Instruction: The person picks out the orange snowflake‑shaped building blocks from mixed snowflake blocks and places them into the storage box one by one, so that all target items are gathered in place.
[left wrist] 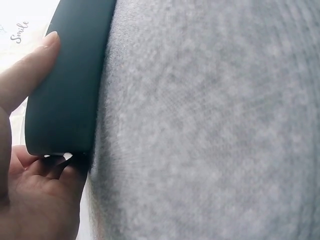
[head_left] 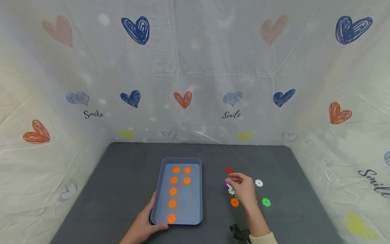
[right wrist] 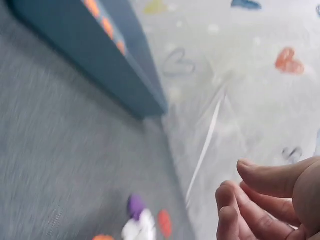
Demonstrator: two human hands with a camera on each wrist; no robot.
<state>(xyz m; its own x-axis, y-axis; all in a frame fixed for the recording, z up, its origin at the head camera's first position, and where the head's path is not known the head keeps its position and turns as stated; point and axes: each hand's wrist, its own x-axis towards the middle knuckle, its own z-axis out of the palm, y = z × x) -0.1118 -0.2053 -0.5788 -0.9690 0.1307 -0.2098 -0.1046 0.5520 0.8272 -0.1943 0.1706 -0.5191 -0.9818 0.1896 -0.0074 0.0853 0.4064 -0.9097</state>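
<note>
My left hand (head_left: 143,220) grips the near left corner of a blue-grey tray (head_left: 195,217). In the left wrist view the thumb (left wrist: 42,55) lies against the tray's dark side wall (left wrist: 75,80), and the other fingers are round the corner. Inside the tray, several orange notched discs (head_left: 173,191) form a longer left column and a short right one. My right hand (head_left: 243,189) hovers over loose discs, thumb and bent fingers apart in the right wrist view, nothing visible between them. Below it are white discs (head_left: 231,191), a purple disc (head_left: 224,185) and an orange disc (head_left: 234,202).
A red disc (head_left: 229,170) lies beyond the right hand. To its right are a white disc (head_left: 259,183) and a green disc (head_left: 266,202). The dark grey table (head_left: 131,169) meets a white curtain (head_left: 201,61) printed with hearts at the back and sides.
</note>
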